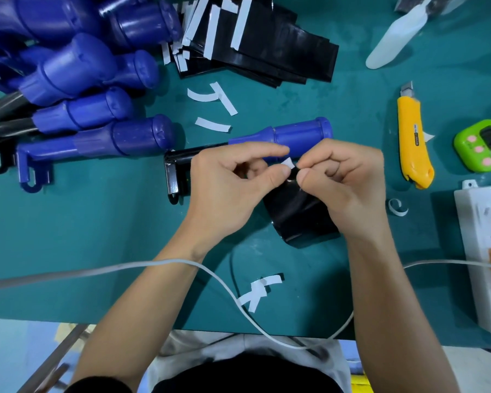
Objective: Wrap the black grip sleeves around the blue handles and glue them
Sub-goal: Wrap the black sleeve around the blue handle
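Note:
A black grip sleeve [298, 214] hangs curved between both hands over the green table [97, 222]. My left hand [227, 188] pinches its top edge with thumb and forefinger. My right hand [343, 180] pinches a small white backing strip [288, 163] at the same edge. Just behind the hands lies one blue handle [295, 134] with a black metal end pointing left. A pile of blue handles [77, 75] fills the far left. A stack of black sleeves [267, 49] with white tape strips lies at the back centre.
Peeled white strips [210, 109] lie on the table near the stack and by the front edge [260, 290]. On the right are a yellow utility knife [413, 140], a green timer [482, 146], a white power strip [485, 251] and a white scraper [397, 41]. A white cable [182, 263] crosses under my forearms.

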### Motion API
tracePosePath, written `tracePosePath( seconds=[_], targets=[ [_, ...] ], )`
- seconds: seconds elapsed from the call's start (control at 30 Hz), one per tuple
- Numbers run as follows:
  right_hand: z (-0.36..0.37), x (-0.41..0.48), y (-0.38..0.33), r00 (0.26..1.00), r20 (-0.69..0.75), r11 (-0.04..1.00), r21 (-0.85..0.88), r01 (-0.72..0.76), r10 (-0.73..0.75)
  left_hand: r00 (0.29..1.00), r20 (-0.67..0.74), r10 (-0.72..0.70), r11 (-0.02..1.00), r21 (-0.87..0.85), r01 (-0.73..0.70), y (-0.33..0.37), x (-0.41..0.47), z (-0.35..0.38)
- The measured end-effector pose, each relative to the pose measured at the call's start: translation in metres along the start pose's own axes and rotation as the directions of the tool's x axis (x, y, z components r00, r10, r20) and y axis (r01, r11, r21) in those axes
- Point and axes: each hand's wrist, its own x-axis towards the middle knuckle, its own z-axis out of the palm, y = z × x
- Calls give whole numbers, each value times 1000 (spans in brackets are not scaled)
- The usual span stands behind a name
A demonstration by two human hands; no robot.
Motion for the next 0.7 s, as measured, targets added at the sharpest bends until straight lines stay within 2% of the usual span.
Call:
tracePosePath(
  seconds=[0.1, 0.2, 0.3, 0.4, 0.47, 0.7],
  targets=[
    [0, 1, 0, 988, 35, 986, 67, -151, 149, 999, 40, 10, 1000, 7, -10, -2, 4, -3],
    [-1, 1, 0, 975, 127, 981, 32, -190, 185, 997, 70, 45, 998, 48, -48, -4, 6, -7],
    [0, 1, 0, 978, 115, 984, 24, -176, 172, 993, -9, 116, 982, 153, -114, -3, 2, -3],
    [4, 1, 2, 988, 62, 989, 24, -146, 144, 950, -40, 311, 890, 363, -276, -1, -4, 0],
    [4, 1, 4, 992, 50, 993, 20, -117, 116, 917, -22, 397, 830, 436, -349, -2, -7, 1],
    [-3, -2, 7, 994, 110, 991, -134, 24, -9, 901, 30, 433, 781, 486, -392, -1, -9, -3]
  ],
)
